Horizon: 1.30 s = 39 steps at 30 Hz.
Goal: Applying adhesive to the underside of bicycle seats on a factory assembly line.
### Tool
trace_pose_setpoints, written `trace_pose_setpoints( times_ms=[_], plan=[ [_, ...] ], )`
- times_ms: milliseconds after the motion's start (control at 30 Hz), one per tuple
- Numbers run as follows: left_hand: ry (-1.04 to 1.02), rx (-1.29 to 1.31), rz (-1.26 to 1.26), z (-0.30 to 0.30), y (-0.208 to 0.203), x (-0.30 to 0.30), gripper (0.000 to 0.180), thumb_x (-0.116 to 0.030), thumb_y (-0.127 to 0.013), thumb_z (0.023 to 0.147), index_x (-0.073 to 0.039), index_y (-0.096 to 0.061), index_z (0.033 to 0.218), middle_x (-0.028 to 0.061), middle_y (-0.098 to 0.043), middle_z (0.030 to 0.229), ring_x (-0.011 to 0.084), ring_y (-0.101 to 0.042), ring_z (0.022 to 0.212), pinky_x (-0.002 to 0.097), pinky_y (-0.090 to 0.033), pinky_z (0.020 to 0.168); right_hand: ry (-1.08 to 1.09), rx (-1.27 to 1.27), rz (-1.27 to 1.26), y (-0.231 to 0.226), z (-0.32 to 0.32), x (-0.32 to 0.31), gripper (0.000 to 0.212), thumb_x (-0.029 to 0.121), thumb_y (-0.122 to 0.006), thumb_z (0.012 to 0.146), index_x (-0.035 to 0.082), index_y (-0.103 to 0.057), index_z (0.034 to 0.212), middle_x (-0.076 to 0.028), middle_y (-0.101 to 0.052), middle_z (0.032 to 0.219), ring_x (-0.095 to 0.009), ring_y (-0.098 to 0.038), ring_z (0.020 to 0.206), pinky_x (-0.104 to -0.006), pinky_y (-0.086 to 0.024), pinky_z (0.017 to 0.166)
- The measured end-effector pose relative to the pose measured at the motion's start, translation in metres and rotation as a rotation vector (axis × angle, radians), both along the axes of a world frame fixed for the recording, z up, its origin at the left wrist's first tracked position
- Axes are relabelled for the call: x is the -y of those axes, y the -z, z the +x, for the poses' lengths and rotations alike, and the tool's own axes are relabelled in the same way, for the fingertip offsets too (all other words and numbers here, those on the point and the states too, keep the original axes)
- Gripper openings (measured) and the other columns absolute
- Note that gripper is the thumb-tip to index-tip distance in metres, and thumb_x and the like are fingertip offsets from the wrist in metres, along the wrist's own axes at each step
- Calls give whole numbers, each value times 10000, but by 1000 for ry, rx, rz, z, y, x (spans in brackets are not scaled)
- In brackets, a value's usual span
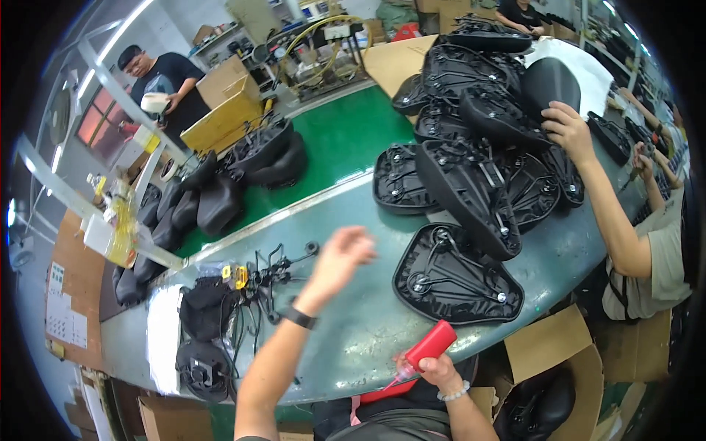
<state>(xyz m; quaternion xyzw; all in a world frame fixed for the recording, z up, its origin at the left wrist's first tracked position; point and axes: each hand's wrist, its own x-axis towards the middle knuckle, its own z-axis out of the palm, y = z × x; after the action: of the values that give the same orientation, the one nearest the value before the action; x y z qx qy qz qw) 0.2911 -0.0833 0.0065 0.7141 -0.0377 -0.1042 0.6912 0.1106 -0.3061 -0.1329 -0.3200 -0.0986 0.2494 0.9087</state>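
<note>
My right hand [439,370] is closed round a red squeeze bottle [432,344] near the table's front edge. Its clear, thin nozzle [397,378] tilts down to the left. Over the middle of the table, my left hand [347,253] is raised, slightly blurred, with loosely bent fingers and nothing visible in them. Just right of it lies a black bicycle saddle [460,275], underside up, its metal rails and bolts showing. Left of my left forearm are black metal frame parts [272,275] with small rollers.
Many saddles [471,162] are piled at the back right; a co-worker's hand [566,132] touches one. More saddles [220,198] line the green belt [331,140]. A black saddle part [202,371] lies at left. An open carton [551,342] stands below the right edge. Another person [162,81] works far left.
</note>
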Motion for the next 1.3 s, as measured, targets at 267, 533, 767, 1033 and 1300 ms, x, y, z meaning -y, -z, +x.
trace_pose_setpoints(
  times_ms=[267,533,767,1033,1300],
  plan=[
    [-134,62,313,19,-37,160,1097,-624,-592,761,118,-105,1406,335,-526,1211,442,-541,1117,424,-439,944,196,20,-121,-35,-12,-20,434,409,-675,728,-3,-627,855,-142,-628,754,-283,-606,734,-445,-413,874],
    [-379,10,120,48,-29,133,691,-379,-554,789,67,-357,1279,272,-614,1071,401,-606,1001,419,-458,911,179,55,-147,-32,-12,-17,464,444,-689,718,0,-616,831,-109,-605,737,-273,-592,712,-431,-397,899],
    [-315,38,86,-64,-53,-46,551,-293,-556,861,49,-438,1276,110,-526,1168,141,-509,1003,270,-421,834,247,61,-156,-35,-6,-7,449,418,-644,749,-16,-620,865,-153,-612,886,-297,-532,1015,-417,-357,963],
    [-67,-357,149,-175,17,-130,484,-213,-528,887,2,-479,1318,37,-603,1132,107,-522,1021,243,-385,937,456,184,-94,-58,11,-5,454,443,-605,821,0,-625,914,-156,-608,1090,-316,-461,1216,-455,-281,1072],
    [-196,-142,50,-183,55,-95,537,-339,-559,934,68,-477,1277,178,-603,1179,202,-561,1095,306,-424,955,490,124,-330,-120,-35,-43,550,513,-614,795,6,-547,998,-66,-524,850,-179,-493,767,-318,-408,702]
  ],
)
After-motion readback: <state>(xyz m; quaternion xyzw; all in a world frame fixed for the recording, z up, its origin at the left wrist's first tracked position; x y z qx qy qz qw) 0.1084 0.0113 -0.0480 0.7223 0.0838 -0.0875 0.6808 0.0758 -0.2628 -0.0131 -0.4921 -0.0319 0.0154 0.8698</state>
